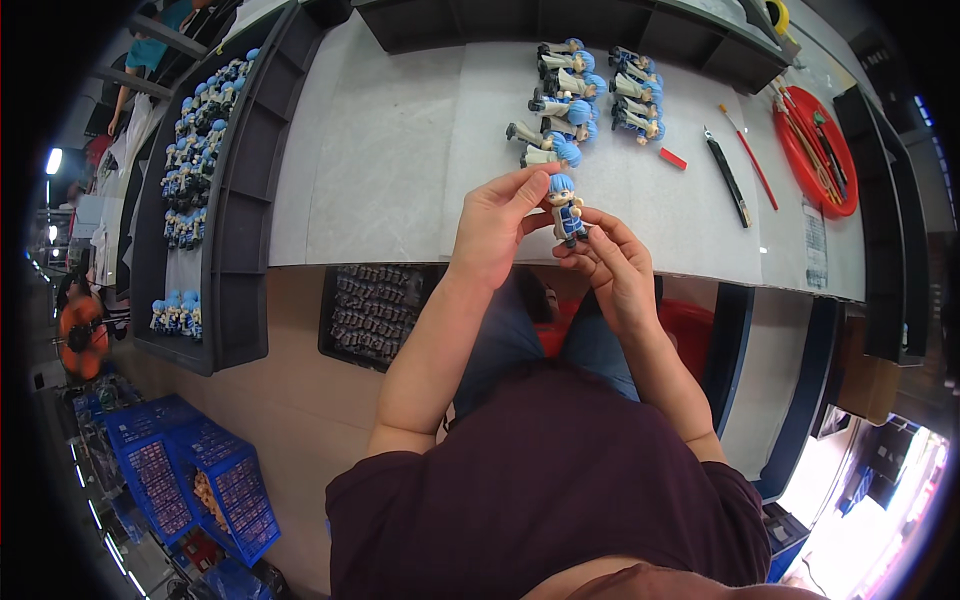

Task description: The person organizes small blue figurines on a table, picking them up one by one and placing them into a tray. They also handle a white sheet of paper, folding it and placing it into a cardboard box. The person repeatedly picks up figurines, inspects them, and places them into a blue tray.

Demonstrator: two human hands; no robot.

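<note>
Just over the table's near edge, a small figurine (566,212) with light blue hair and a blue and white outfit is held upright between both hands. My left hand (499,222) pinches it by the head and side. Lower down, my right hand (612,256) grips it near the feet with thumb and fingers. Beyond the hands, several similar blue-haired figurines (565,105) lie on their sides in a column. A second group of figurines (637,97) lies to the right of that column.
On the right are a red cap (673,159), a black pen-like tool (727,175), a red brush (750,157) and a red dish (850,196) of tools. A dark crate (237,200) with figurines stands left. Below the table is a black tray (372,316); blue crates (190,475) sit lower left.
</note>
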